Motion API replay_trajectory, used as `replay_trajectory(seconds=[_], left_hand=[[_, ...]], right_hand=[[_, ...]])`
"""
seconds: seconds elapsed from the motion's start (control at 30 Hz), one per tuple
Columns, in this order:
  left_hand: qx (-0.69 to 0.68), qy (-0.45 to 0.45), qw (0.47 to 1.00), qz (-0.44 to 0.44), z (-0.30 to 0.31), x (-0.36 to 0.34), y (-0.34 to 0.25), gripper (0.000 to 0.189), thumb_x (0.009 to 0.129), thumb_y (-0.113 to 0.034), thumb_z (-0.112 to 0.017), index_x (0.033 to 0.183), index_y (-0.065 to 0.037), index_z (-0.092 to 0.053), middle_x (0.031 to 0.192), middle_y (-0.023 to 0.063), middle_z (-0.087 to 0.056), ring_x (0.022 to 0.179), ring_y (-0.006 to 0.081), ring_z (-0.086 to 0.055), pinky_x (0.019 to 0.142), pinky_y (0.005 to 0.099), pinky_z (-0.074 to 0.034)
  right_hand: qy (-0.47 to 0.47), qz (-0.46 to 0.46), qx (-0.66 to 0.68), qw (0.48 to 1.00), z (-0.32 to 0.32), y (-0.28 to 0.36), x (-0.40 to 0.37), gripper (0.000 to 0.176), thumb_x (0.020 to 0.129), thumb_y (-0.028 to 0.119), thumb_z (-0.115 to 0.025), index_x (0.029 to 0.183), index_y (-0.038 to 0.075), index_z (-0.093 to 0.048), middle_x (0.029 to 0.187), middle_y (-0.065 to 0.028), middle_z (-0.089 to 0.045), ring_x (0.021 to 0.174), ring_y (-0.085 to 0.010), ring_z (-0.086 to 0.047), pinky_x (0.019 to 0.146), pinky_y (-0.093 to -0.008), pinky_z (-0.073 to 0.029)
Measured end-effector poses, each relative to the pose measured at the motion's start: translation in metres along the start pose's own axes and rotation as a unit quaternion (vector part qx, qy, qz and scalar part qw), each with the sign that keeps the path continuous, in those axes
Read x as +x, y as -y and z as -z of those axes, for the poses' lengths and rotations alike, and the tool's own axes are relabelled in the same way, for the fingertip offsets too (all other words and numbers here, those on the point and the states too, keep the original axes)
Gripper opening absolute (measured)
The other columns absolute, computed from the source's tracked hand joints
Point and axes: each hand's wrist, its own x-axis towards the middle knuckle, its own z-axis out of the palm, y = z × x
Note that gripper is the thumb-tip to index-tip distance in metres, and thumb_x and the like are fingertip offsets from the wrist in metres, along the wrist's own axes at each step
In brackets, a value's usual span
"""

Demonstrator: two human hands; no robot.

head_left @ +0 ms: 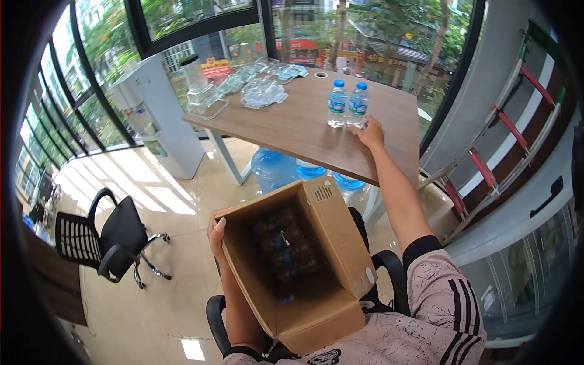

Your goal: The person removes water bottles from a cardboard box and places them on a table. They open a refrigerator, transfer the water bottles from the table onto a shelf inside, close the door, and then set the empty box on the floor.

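Two water bottles with blue caps stand upright side by side on the wooden table (286, 131), a left one (337, 104) and a right one (358, 104). My right hand (370, 131) is at the lower part of the right bottle, fingers spread and thumb out; whether it grips the bottle is unclear. My left hand (217, 236) holds the left edge of an open cardboard box (337, 237), which rests tilted on my lap. Inside the box, in shadow, lie several clear bottles (286, 243).
Clear plastic containers (263, 92) sit at the table's far left part. Large blue water jugs (274, 169) stand under the table. A black office chair (121, 234) and a white water dispenser (159, 115) are at left, a ladder (483, 167) at right.
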Motion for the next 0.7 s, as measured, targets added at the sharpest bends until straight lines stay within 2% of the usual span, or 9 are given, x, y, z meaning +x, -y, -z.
replay_trajectory(seconds=[0.07, 0.23, 0.4, 0.53, 0.7], left_hand=[[-0.007, -0.024, 1.0, -0.011, 0.006, -0.006, -0.005, 0.041, 0.077, -0.034, -0.053, 0.097, 0.002, -0.052, 0.089, 0.0137, -0.058, 0.083, 0.0194, -0.055, 0.079, 0.0314, -0.044], [0.005, -0.061, 0.997, -0.04, 0.03, -0.016, -0.016, 0.038, 0.079, -0.032, -0.052, 0.097, 0.001, -0.053, 0.088, 0.0124, -0.058, 0.082, 0.0185, -0.054, 0.078, 0.0308, -0.044], [-0.015, -0.085, 0.994, -0.065, 0.037, -0.03, -0.029, 0.036, 0.08, -0.031, -0.05, 0.097, 0.001, -0.052, 0.088, 0.0118, -0.058, 0.082, 0.0181, -0.055, 0.078, 0.0295, -0.044], [-0.02, -0.101, 0.993, -0.064, 0.039, -0.04, -0.035, 0.036, 0.08, -0.03, -0.051, 0.097, 0.001, -0.052, 0.088, 0.0116, -0.058, 0.081, 0.0179, -0.055, 0.077, 0.0294, -0.044], [0.025, -0.072, 0.992, -0.105, 0.05, -0.04, -0.031, 0.038, 0.08, -0.032, -0.052, 0.097, 0.001, -0.053, 0.088, 0.011, -0.058, 0.081, 0.0166, -0.055, 0.077, 0.0284, -0.044]], right_hand=[[0.038, -0.01, 0.011, 0.999, 0.008, 0.005, -0.002, 0.066, 0.067, 0.05, -0.073, 0.114, 0.006, -0.054, 0.113, -0.0128, -0.058, 0.11, -0.0295, -0.052, 0.091, -0.0437, -0.041], [0.019, -0.021, 0.019, 0.999, 0.013, 0.011, -0.004, 0.065, 0.063, 0.049, -0.077, 0.104, 0.005, -0.054, 0.107, -0.0124, -0.06, 0.106, -0.0285, -0.054, 0.088, -0.0437, -0.042], [0.015, -0.018, 0.013, 1.0, 0.009, 0.006, -0.003, 0.069, 0.061, 0.049, -0.078, 0.105, 0.004, -0.053, 0.107, -0.0138, -0.06, 0.106, -0.0288, -0.054, 0.089, -0.0424, -0.042], [-0.002, -0.062, 0.029, 0.998, 0.012, 0.004, -0.005, 0.072, 0.056, 0.043, -0.082, 0.108, 0.003, -0.052, 0.107, -0.015, -0.06, 0.104, -0.0294, -0.055, 0.088, -0.0401, -0.044], [-0.023, -0.08, 0.05, 0.995, 0.01, 0.002, -0.011, 0.074, 0.053, 0.036, -0.085, 0.11, 0.002, -0.052, 0.106, -0.016, -0.06, 0.103, -0.0294, -0.056, 0.087, -0.0384, -0.045]])
